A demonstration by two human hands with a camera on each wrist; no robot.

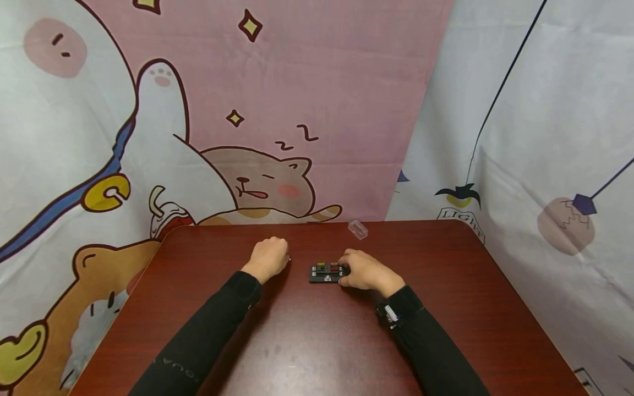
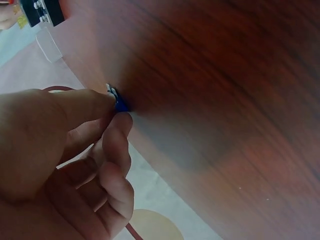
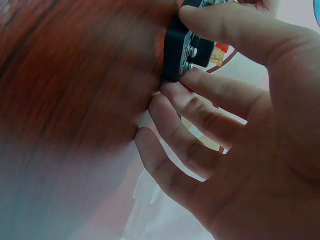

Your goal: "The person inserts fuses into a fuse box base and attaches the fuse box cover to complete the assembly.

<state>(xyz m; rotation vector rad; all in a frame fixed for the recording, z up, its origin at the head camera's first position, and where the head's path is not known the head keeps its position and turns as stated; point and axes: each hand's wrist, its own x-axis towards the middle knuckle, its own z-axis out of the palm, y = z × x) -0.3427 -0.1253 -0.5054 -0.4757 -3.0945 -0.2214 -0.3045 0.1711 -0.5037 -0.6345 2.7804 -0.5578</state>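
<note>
A small blue blade fuse with metal prongs is pinched between the thumb and index finger of my left hand, just over the table; the head view hides most of it. To its right lies a black fuse block with silver screws. Yellow and red fuses are seated in the block. My right hand grips the block's right end, thumb on the near edge and fingers at the far side. In the right wrist view, the block's end shows between thumb and index finger, while the other fingers touch the tabletop.
A clear plastic cover lies near the table's far edge, behind the block. The reddish-brown wooden table reaches a cartoon-printed cloth hanging behind it. On the right hangs another printed cloth.
</note>
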